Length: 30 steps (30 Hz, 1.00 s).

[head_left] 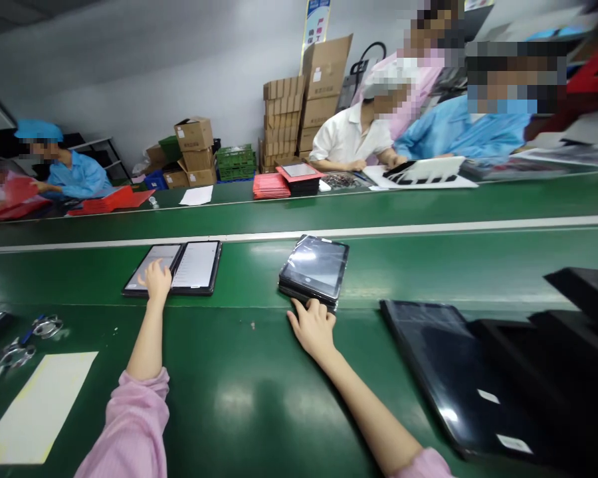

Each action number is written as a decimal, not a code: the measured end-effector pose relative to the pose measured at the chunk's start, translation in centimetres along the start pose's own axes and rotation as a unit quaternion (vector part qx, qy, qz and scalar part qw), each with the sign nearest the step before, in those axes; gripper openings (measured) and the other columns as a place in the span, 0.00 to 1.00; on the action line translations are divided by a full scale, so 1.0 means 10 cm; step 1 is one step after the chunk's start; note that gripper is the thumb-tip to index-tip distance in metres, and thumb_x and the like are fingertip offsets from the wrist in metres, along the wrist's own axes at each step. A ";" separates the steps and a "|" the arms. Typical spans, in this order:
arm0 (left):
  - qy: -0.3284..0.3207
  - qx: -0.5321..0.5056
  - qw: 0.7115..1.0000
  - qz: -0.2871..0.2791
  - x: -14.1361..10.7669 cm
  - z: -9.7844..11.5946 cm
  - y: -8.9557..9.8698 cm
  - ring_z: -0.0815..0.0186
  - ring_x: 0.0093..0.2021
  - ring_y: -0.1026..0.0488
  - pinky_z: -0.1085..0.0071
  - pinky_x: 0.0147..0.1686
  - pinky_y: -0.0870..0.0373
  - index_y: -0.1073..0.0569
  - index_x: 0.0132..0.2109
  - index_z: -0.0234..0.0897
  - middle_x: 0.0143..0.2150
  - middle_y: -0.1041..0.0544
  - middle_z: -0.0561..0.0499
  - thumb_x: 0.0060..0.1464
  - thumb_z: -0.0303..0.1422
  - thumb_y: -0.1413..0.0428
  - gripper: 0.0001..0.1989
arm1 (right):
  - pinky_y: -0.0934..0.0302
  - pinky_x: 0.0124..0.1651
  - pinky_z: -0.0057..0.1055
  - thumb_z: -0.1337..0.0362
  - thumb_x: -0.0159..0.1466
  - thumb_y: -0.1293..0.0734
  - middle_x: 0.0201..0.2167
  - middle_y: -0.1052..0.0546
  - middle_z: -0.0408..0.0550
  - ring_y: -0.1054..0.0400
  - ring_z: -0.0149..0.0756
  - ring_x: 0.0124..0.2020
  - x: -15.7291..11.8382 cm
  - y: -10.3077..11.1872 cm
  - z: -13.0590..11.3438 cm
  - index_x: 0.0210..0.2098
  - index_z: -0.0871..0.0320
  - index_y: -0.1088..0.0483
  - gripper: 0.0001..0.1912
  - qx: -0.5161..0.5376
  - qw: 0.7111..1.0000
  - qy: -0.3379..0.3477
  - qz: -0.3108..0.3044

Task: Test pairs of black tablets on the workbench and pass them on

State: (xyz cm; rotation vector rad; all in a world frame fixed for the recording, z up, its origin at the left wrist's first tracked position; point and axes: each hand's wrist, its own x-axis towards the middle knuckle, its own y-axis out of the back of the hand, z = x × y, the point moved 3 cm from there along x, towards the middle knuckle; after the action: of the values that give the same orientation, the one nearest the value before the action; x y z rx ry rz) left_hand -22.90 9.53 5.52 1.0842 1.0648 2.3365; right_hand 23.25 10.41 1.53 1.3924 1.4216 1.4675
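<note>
Head view: a pair of bare hands works at a green bench (219, 425) bearing two lit tablets (197, 265), laid side by side, and one stack of tablets (315, 263), its count unclear. Both lit tablets lie flat at left, long axes running away from the person, far ends leaning right; the stack, right of them, leans the same way. The left hand (156, 279), loose and empty, spreads its fingers over the left-hand screen; contact cannot be told. The right hand (315, 328) sets bent fingers against the stack's near edge, though whether it grips cannot be told. One white sheet (42, 405) lies at lower left; one large black panel (458, 378) with two white labels lies at right. Across the bench are five co-workers, partly blurred. Behind, green crates (236, 162) and cardboard boxes (323, 73) stand stacked, contents indistinct.
</note>
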 end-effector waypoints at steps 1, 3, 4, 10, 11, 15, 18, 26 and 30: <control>-0.004 -0.009 1.000 0.002 -0.06 0.02 0.01 0.47 0.59 0.33 0.39 0.63 0.54 0.29 0.57 0.33 0.58 0.28 0.34 0.60 0.29 0.51 0.19 | 0.44 0.51 0.48 0.54 0.69 0.38 0.50 0.28 0.61 0.36 0.53 0.50 0.00 0.03 0.01 0.59 0.53 0.29 0.22 -0.001 1.000 -0.015 -0.006; -0.010 -0.044 0.999 0.021 -0.18 0.06 0.01 0.47 0.59 0.33 0.41 0.62 0.50 0.32 0.59 0.33 0.58 0.28 0.34 0.59 0.30 0.50 0.21 | 0.45 0.52 0.48 0.53 0.69 0.38 0.52 0.29 0.60 0.36 0.52 0.51 -0.01 0.07 0.02 0.58 0.51 0.28 0.21 0.008 0.999 -0.033 -0.007; -0.011 -0.069 0.997 0.038 -0.25 0.07 0.00 0.47 0.60 0.33 0.42 0.62 0.49 0.34 0.60 0.32 0.58 0.29 0.34 0.59 0.31 0.50 0.22 | 0.46 0.53 0.49 0.53 0.69 0.38 0.53 0.29 0.59 0.37 0.51 0.52 -0.01 0.08 0.02 0.58 0.50 0.28 0.21 0.014 0.999 -0.038 -0.002; -0.006 -0.210 0.973 0.095 -0.66 0.15 -0.08 0.48 0.58 0.31 0.44 0.61 0.43 0.34 0.55 0.35 0.53 0.28 0.38 0.54 0.33 0.46 0.21 | 0.68 0.65 0.67 0.49 0.71 0.43 0.64 0.35 0.61 0.45 0.55 0.65 -0.04 -0.03 0.10 0.63 0.50 0.34 0.26 0.039 0.995 -0.090 0.009; -0.010 -0.235 0.967 0.098 -0.73 0.18 -0.08 0.50 0.56 0.30 0.46 0.60 0.41 0.34 0.54 0.35 0.52 0.28 0.39 0.54 0.32 0.46 0.20 | 0.71 0.65 0.70 0.50 0.70 0.43 0.66 0.37 0.63 0.47 0.57 0.66 -0.04 -0.05 0.14 0.64 0.53 0.35 0.27 0.043 0.993 -0.111 0.012; -0.039 -0.309 0.946 0.092 -0.95 0.34 -0.06 0.56 0.50 0.27 0.55 0.57 0.35 0.33 0.49 0.36 0.49 0.28 0.43 0.54 0.31 0.47 0.15 | 0.73 0.64 0.73 0.55 0.70 0.44 0.68 0.43 0.73 0.58 0.59 0.72 0.04 -0.04 0.37 0.63 0.69 0.40 0.29 0.055 0.983 -0.166 0.062; -0.064 -0.312 0.944 0.083 -1.04 0.46 -0.04 0.57 0.50 0.28 0.56 0.57 0.35 0.32 0.48 0.37 0.47 0.28 0.45 0.54 0.31 0.47 0.13 | 0.70 0.64 0.73 0.58 0.70 0.47 0.66 0.41 0.75 0.58 0.57 0.72 0.07 0.04 0.47 0.59 0.70 0.40 0.25 0.093 0.973 -0.156 0.140; -0.006 -0.279 0.955 0.097 -1.06 0.48 0.01 0.58 0.52 0.29 0.59 0.57 0.34 0.34 0.49 0.37 0.49 0.29 0.44 0.58 0.27 0.51 0.12 | 0.63 0.65 0.61 0.55 0.60 0.36 0.49 0.24 0.49 0.35 0.50 0.58 -0.62 -0.25 -0.35 0.37 0.49 0.36 0.08 0.158 0.938 0.271 0.150; 0.005 -0.287 0.954 0.083 -1.04 0.46 -0.02 0.59 0.52 0.29 0.61 0.56 0.33 0.35 0.50 0.36 0.50 0.29 0.42 0.59 0.28 0.52 0.12 | 0.55 0.62 0.55 0.55 0.61 0.39 0.48 0.25 0.51 0.34 0.49 0.55 -0.56 -0.18 -0.37 0.44 0.49 0.36 0.12 0.216 0.930 0.245 0.169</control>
State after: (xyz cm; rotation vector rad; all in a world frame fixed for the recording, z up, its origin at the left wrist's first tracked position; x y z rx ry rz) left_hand -12.66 5.87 2.09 0.9514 0.2536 2.5377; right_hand 20.58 4.54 -0.91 1.6725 1.9845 1.8984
